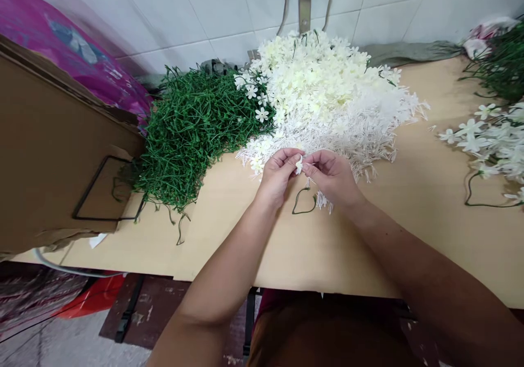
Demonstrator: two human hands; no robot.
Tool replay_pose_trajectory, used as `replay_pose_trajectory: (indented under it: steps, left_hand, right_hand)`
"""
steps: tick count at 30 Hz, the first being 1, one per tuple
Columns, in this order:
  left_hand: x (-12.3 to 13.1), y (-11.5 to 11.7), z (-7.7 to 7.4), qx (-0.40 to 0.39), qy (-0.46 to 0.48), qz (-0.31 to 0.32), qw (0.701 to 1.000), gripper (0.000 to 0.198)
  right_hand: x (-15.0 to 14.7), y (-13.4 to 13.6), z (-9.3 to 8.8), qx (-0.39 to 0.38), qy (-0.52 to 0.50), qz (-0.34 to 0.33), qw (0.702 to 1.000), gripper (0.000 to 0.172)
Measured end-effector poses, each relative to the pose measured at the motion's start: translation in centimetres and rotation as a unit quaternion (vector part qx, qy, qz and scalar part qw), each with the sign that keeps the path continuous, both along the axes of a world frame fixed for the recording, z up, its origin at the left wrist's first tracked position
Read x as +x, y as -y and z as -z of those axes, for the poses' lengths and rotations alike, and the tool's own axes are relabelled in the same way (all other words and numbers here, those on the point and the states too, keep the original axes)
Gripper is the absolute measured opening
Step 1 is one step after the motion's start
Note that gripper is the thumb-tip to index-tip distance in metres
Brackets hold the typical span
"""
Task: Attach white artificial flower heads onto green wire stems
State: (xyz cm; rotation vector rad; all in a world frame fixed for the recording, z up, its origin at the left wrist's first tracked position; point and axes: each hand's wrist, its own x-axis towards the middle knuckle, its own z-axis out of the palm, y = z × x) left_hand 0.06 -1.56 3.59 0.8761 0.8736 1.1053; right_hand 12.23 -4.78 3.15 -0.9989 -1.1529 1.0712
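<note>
Pinching one white artificial flower (299, 164), the left hand (279, 174) and right hand (332, 175) meet before the blossom heap (319, 78); green stems (196, 121) lie left, presumably for easy reach.

A cardboard box (53, 138) stands at the left end of the table (229, 236). Purple sheeting (45, 26) lies behind the box. A vertical metal strip (305, 1) abuts the white tiled wall (164, 12). A red object (93, 297) sits below table level.
</note>
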Motion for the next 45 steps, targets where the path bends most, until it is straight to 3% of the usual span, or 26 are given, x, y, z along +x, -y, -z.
replay_pose_trajectory:
  steps: [6,14,20,25,34,45]
  left_hand:
    - [0.0,0.0,0.0,-0.004,-0.013,-0.008,1.000,0.019]
    - [0.1,0.0,0.4,-0.008,-0.009,0.007,1.000,0.021]
    - [-0.6,-0.4,0.4,0.092,-0.054,-0.050,0.993,0.022]
    - [-1.0,0.0,-0.3,0.150,-0.072,0.018,0.986,0.032]
    - [-1.3,-0.2,-0.3,0.139,-0.073,0.062,0.986,0.038]
    - [-1.9,-0.2,-0.8,0.151,-0.082,0.042,0.984,0.029]
  right_hand:
    - [0.0,0.1,0.3,0.020,0.027,0.011,0.999,0.008]
    - [-0.2,0.0,0.5,0.006,0.011,0.009,1.000,0.014]
    - [0.2,-0.2,0.6,-0.021,0.007,0.045,0.999,0.021]
    - [0.4,-0.1,0.1,-0.020,-0.010,0.052,0.998,0.028]
    - [0.3,-0.1,0.1,-0.025,-0.036,0.033,0.999,0.038]
    - [0.6,-0.1,-0.5,-0.049,-0.056,-0.008,0.997,0.040]
